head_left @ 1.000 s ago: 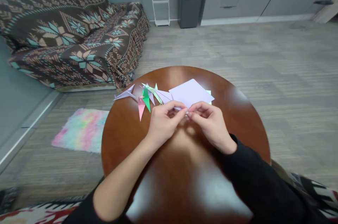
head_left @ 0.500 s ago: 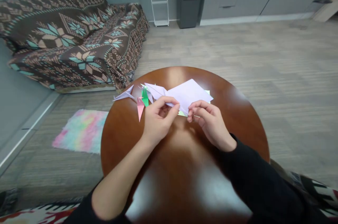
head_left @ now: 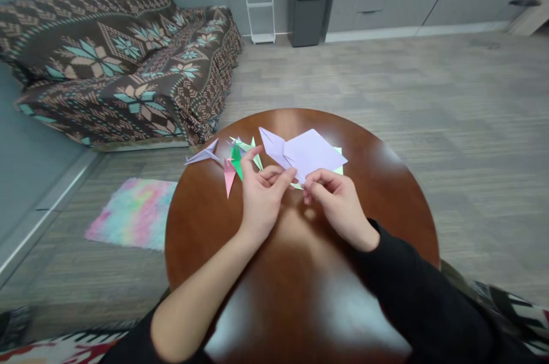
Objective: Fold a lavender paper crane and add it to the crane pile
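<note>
One folded lilac paper (head_left: 274, 146), between both hands' fingers (head_left: 315, 178)

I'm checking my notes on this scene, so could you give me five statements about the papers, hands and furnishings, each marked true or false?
1. The left hand and right hand both pinch the folded lavender paper. True.
2. The table is square. False: the table is round.
3. The flat lavender sheet partly covers pale green paper. True.
4. The pink folded piece lies on the rug. False: the pink folded piece lies on the table; the rug is on the floor.
5. The sofa cover is plain white. False: the sofa cover is dark and patterned.
</note>
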`<state>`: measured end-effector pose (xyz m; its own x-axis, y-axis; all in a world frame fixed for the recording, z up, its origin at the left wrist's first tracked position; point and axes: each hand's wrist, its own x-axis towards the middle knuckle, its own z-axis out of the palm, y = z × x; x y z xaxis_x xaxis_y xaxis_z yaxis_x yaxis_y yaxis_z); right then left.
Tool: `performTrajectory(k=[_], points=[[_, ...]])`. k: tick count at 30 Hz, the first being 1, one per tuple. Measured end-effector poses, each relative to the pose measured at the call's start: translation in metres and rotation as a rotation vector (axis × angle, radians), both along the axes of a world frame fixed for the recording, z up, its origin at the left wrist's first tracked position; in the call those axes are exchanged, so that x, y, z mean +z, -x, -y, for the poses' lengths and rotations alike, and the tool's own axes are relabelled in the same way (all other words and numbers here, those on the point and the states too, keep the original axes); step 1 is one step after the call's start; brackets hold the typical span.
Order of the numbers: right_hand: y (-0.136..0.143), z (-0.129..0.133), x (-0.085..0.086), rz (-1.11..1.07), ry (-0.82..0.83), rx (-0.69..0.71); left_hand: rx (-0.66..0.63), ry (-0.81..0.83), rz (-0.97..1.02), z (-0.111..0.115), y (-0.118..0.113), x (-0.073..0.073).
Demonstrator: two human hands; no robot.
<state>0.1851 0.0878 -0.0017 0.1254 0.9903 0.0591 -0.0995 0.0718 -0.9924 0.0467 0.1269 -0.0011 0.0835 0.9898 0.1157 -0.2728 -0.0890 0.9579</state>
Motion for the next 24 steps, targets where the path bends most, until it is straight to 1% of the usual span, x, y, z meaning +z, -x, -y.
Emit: performTrajectory(k=[2, 3, 5, 6, 7, 8, 11, 12, 13, 16, 19, 22, 24], points=[[0.001, 0.000, -0.001, 0.033, -0.018, -0.032, -0.058, 0.139, 0.089, 0.000, -0.002, -0.003], [0.002, 0.001, -0.002, 0.049, -0.023, -0.042, -0.106, 0.188, 0.095, 0.000, -0.002, -0.005], [0.003, 0.001, -0.003, 0.077, -0.023, -0.050, -0.179, 0.213, 0.035, -0.001, -0.001, -0.006], [0.004, 0.002, -0.003, 0.089, -0.017, -0.053, -0.186, 0.200, -0.002, -0.003, 0.001, -0.006], [0.004, 0.002, -0.004, 0.101, -0.005, -0.059, -0.162, 0.186, -0.020, -0.005, 0.003, -0.005], [0.004, 0.002, -0.005, 0.107, 0.009, -0.068, -0.107, 0.180, -0.007, -0.007, 0.005, -0.004], [0.003, 0.003, -0.009, 0.060, 0.029, -0.104, 0.096, 0.198, 0.139, -0.015, 0.011, 0.002], [0.002, 0.002, -0.009, 0.027, 0.025, -0.114, 0.116, 0.201, 0.163, -0.016, 0.012, 0.004], [0.001, 0.002, -0.010, -0.010, 0.019, -0.119, 0.076, 0.217, 0.148, -0.017, 0.013, 0.005], [-0.004, 0.000, -0.011, -0.093, 0.010, -0.125, -0.139, 0.294, 0.023, -0.014, 0.012, 0.004], [-0.006, -0.004, -0.012, -0.115, 0.043, -0.087, -0.305, 0.306, -0.061, -0.008, 0.011, 0.001], [-0.006, -0.006, -0.013, -0.137, 0.086, -0.004, -0.422, 0.266, -0.129, -0.006, 0.011, 0.000], [-0.005, -0.007, -0.012, -0.147, 0.096, 0.009, -0.462, 0.251, -0.172, -0.006, 0.010, -0.001]])
